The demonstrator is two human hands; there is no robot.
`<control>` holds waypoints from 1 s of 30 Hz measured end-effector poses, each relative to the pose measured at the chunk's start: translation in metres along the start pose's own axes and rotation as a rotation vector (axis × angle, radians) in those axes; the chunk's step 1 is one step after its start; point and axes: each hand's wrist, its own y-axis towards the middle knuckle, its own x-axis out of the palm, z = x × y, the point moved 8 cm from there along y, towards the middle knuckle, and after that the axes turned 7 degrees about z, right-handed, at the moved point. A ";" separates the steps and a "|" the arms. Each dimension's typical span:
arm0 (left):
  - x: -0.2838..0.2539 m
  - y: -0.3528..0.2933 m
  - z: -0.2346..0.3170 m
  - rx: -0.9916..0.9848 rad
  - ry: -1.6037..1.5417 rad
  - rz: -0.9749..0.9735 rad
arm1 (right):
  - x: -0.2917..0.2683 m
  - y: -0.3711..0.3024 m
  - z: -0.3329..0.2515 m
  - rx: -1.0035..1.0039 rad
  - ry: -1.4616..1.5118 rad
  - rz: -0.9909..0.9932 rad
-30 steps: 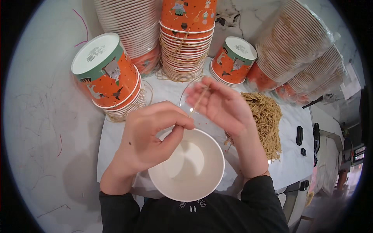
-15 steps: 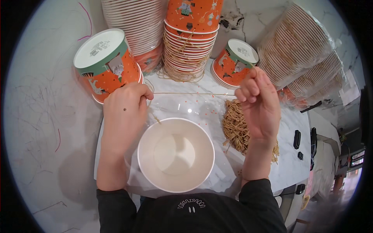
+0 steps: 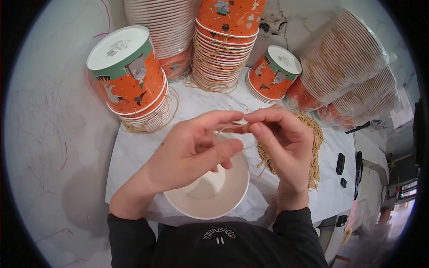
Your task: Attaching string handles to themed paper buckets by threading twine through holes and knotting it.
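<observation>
Above a round white-lined paper tub that stands with its mouth up, my two hands have come together. A thin tan string runs in a small loop between them. My left hand has the string at its fingers, which are bent and drawn in, the thumb stretched toward the right hand. My right hand pinches the string between thumb and forefinger. The hands hide the tub's far side and most of the string. Beside and partly behind my right hand lies a heap of tan strings.
Behind stand an upside-down orange and green tub stack, a tall orange stack with strings round it, a smaller stack and plastic-wrapped tubs. Small black objects lie at the right of the marble-patterned table.
My hands, earlier wide apart with the string stretched taut between them, have moved inward and met over the tub. The string now hangs in a small loop.
</observation>
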 end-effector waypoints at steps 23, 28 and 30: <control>0.044 -0.071 -0.022 0.306 1.276 -0.748 | -0.022 -0.005 -0.020 0.112 0.417 0.027; -0.009 -0.010 0.011 0.272 0.786 -0.065 | -0.026 -0.003 -0.025 -0.141 0.037 0.104; -0.019 0.005 0.004 -0.015 0.429 -0.010 | -0.016 0.002 -0.027 -0.223 -0.141 0.009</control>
